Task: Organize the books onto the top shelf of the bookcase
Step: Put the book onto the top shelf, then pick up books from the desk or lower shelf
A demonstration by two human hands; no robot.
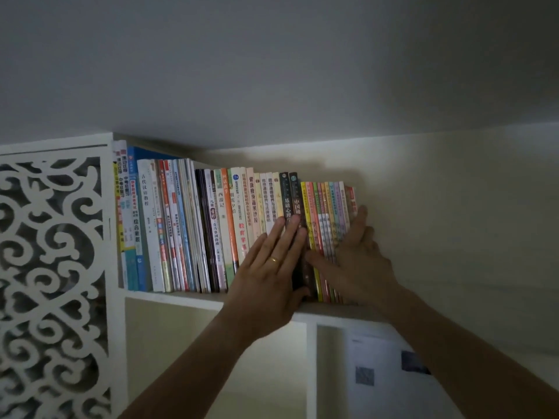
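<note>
A long row of upright books [187,225] fills the top shelf [169,297] of the white bookcase, from tall ones at the left to short thin colourful ones [328,213] at the right end. My left hand [272,267], with a ring on one finger, lies flat with straight fingers against the spines of the dark books [289,192] in the middle. My right hand [357,258] presses flat against the outer side of the thin colourful books, its thumb across their spines and its fingertips near the last red book [352,198].
A white carved lattice panel [51,267] stands at the left of the bookcase. Below the top shelf are open compartments split by a white divider [311,367]; the right one holds a pale sheet or box [381,373]. The wall is close on the right, the ceiling just above.
</note>
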